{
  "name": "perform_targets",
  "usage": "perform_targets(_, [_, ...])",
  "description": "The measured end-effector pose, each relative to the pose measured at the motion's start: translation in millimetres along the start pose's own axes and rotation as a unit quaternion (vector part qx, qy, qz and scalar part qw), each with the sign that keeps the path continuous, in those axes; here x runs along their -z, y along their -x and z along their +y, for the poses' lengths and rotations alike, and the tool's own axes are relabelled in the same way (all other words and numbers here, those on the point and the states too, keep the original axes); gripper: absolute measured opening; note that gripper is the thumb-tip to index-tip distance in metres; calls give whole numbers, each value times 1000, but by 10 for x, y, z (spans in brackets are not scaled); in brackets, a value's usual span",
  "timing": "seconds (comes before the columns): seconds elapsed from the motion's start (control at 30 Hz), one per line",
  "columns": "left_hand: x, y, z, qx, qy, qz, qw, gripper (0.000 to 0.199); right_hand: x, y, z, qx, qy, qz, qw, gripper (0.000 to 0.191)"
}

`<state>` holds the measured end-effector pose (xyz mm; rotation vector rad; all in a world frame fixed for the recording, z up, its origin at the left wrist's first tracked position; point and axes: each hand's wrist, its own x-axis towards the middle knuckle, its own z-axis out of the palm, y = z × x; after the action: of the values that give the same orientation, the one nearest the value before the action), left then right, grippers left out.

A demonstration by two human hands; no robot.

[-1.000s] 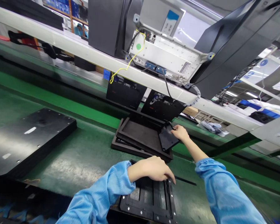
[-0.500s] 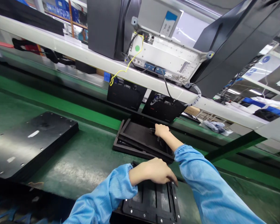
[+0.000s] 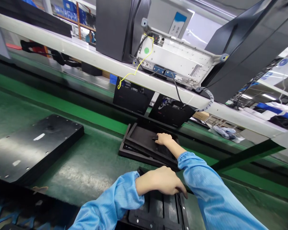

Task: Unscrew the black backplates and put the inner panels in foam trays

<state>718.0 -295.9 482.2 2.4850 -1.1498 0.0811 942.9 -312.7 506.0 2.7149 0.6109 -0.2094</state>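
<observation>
My right hand (image 3: 163,139) is closed, fingers pinched, over the upper of two stacked black trays (image 3: 140,140). A small dark tip sticks out by its fingers; what it belongs to is hidden. Nearer to me, my left hand (image 3: 164,181) bends over a black ribbed panel (image 3: 156,207) with light dots along its edges. Its fingers curl down at the panel's right side, and the palm side is out of sight. The upper tray sits askew on the lower one.
A large flat black panel (image 3: 50,137) with screw holes lies left on the green bench (image 3: 96,163). Behind, a white beam (image 3: 86,54) carries a pale metal unit (image 3: 175,57) with cables. Two black boxes (image 3: 133,95) stand below it. A dark brace (image 3: 249,156) slants at right.
My right hand has shifted slightly left and lower over the upper tray, with its fingers turned left. My left hand stays at the ribbed panel. The whole view has slid slightly right.
</observation>
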Motion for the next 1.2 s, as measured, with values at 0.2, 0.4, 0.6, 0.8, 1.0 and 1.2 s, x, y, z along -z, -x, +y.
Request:
perform_targets(0.2, [21, 16, 9, 0, -3, -25, 1000, 47, 9, -53, 146, 16, -44, 26, 999, 60])
perform_targets(0.4, [-6, 44, 27, -1, 4, -16, 1000, 47, 41, -22, 410, -5, -88, 53, 995, 47])
perform_targets(0.6, [-242, 87, 112, -11, -23, 27, 999, 45, 97, 336, 923, 9, -180, 92, 979, 45])
perform_targets(0.8, [-553, 169, 318, -20, -127, 50, 990, 29, -731, 1390, 1630, 5, -361, 109, 926, 73])
perform_targets(1.0, [-916, 365, 538, 1, -231, 74, 970, 26, -2125, 2508, 1612, -129, -557, 109, 813, 78])
perform_targets(1.2, [-1302, 575, 677, 5, -286, 83, 955, 51, -2620, 2977, 1134, -188, -736, 30, 649, 93])
